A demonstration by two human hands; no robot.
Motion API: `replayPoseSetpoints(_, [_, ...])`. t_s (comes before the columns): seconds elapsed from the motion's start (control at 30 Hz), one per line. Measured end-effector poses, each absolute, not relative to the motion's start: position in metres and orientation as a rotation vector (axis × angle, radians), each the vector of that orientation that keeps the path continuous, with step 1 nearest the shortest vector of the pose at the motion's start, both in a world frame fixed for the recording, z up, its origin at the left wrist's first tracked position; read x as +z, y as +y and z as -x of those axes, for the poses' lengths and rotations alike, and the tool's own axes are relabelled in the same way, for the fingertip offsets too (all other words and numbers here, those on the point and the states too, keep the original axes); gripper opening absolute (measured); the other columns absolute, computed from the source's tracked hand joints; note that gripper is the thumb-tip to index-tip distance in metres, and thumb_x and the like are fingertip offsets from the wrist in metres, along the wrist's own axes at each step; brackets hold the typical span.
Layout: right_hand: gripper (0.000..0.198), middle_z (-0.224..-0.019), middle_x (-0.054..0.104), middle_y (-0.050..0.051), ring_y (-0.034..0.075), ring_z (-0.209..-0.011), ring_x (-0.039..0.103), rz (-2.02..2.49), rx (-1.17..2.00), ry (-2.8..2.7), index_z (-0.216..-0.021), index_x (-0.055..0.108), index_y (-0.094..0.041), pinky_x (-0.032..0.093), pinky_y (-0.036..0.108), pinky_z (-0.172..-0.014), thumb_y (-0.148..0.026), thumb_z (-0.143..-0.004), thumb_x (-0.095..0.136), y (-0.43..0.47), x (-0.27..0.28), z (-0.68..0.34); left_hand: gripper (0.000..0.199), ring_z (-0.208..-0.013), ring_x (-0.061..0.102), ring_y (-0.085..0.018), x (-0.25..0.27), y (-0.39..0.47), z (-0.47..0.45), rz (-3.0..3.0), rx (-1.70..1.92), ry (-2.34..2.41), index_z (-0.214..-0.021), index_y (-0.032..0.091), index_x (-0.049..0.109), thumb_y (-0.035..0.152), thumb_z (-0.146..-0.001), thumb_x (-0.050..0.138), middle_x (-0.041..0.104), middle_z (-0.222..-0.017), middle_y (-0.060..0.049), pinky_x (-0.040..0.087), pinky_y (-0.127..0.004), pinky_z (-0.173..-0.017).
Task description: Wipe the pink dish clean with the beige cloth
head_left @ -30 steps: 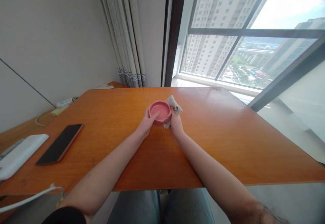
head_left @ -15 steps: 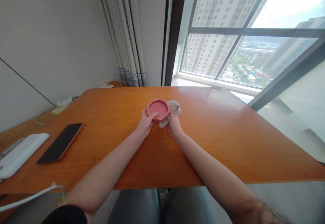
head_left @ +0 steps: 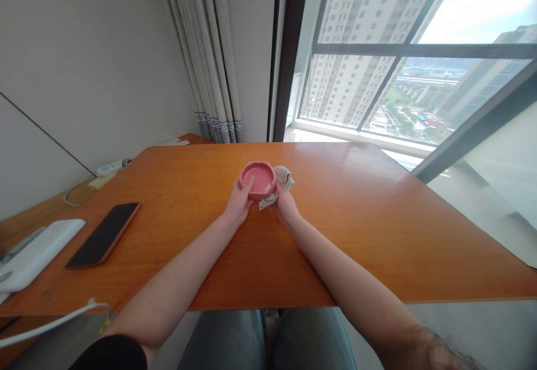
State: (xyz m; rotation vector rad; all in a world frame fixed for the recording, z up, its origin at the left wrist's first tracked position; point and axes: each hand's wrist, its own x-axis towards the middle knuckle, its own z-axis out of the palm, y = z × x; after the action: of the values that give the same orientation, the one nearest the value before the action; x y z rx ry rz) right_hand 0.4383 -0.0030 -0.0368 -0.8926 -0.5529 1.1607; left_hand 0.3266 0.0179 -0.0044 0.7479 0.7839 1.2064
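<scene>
A shallow pink dish (head_left: 259,178) with a raised, notched rim is held over the middle of the table, its hollow facing me. My left hand (head_left: 240,199) grips its near left side, the thumb lying over the rim onto the inside. A crumpled light grey cloth (head_left: 284,178) is in my right hand (head_left: 286,202), pressed against the dish's right side, and part of it hangs below the dish. The fingers of both hands are partly hidden behind the dish and the cloth.
On the wooden table (head_left: 369,230), a dark phone (head_left: 104,236) lies at the left beside a white flat device (head_left: 44,252). A white cable (head_left: 54,324) crosses the near left corner. A power strip (head_left: 112,168) rests by the wall, and a large window stands beyond.
The dish has shifted slightly left and turned a little in my hands. My left thumb points more upward inside it, and the cloth has moved along with the dish.
</scene>
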Motion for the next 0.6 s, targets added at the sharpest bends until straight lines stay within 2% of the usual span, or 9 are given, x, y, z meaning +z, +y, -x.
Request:
replayPoseSetpoints(0.1, [0.045, -0.124, 0.063, 0.005, 0.02, -0.118, 0.057, 0.998, 1.041, -0.545, -0.115, 0.059, -0.022, 0.048, 0.034, -0.095, -0.05, -0.08, 0.057, 0.0, -0.038, -0.451, 0.045, -0.089, 0.064, -0.018, -0.002, 0.018, -0.321, -0.802, 0.958, 0.812, -0.111, 0.021, 0.057, 0.045, -0.074, 0.07, 0.065, -0.108, -0.008, 0.057, -0.032, -0.076])
replayPoseSetpoints(0.23, [0.038, -0.115, 0.068, 0.006, 0.022, -0.112, 0.06, 1.014, 1.026, -0.539, -0.105, 0.062, -0.019, 0.048, 0.034, -0.095, -0.045, -0.078, 0.059, 0.005, -0.033, -0.469, 0.043, -0.093, 0.064, -0.02, -0.001, 0.013, -0.321, -0.831, 0.755, 0.824, -0.114, 0.026, 0.057, 0.048, -0.078, 0.064, 0.064, -0.113, -0.007, 0.058, -0.035, -0.072])
replayPoseSetpoints(0.33, [0.031, -0.11, 0.07, 0.007, 0.023, -0.111, 0.061, 1.022, 1.109, -0.462, -0.097, 0.064, -0.018, 0.049, 0.035, -0.094, -0.042, -0.078, 0.059, 0.004, -0.029, -0.465, 0.035, -0.098, 0.061, -0.021, -0.005, 0.011, -0.327, -0.839, 0.883, 0.876, -0.112, 0.025, 0.058, 0.045, -0.084, 0.056, 0.063, -0.117, -0.008, 0.058, -0.034, -0.07])
replayPoseSetpoints(0.4, [0.029, -0.112, 0.069, 0.006, 0.022, -0.113, 0.06, 0.972, 1.162, -0.451, -0.098, 0.064, -0.019, 0.049, 0.034, -0.094, -0.04, -0.078, 0.059, 0.001, -0.028, -0.456, 0.034, -0.103, 0.06, -0.021, -0.008, 0.013, -0.33, -0.827, 1.026, 0.867, -0.113, 0.024, 0.057, 0.043, -0.085, 0.054, 0.06, -0.121, -0.008, 0.057, -0.034, -0.073])
replayPoseSetpoints(0.5, [0.031, -0.115, 0.068, 0.004, 0.021, -0.114, 0.06, 0.881, 1.195, -0.499, -0.103, 0.063, -0.021, 0.049, 0.034, -0.094, -0.037, -0.078, 0.059, -0.002, -0.028, -0.446, 0.041, -0.105, 0.059, -0.018, -0.011, 0.018, -0.329, -0.83, 1.171, 0.814, -0.115, 0.024, 0.054, 0.039, -0.079, 0.065, 0.058, -0.124, -0.006, 0.055, -0.033, -0.082])
replayPoseSetpoints(0.6, [0.031, -0.114, 0.068, 0.004, 0.022, -0.113, 0.061, 0.899, 1.164, -0.473, -0.104, 0.062, -0.022, 0.051, 0.035, -0.092, -0.037, -0.077, 0.06, -0.002, -0.028, -0.448, 0.047, -0.1, 0.061, -0.017, -0.011, 0.021, -0.325, -0.88, 1.143, 0.809, -0.111, 0.022, 0.054, 0.041, -0.073, 0.073, 0.061, -0.117, -0.007, 0.053, -0.031, -0.087])
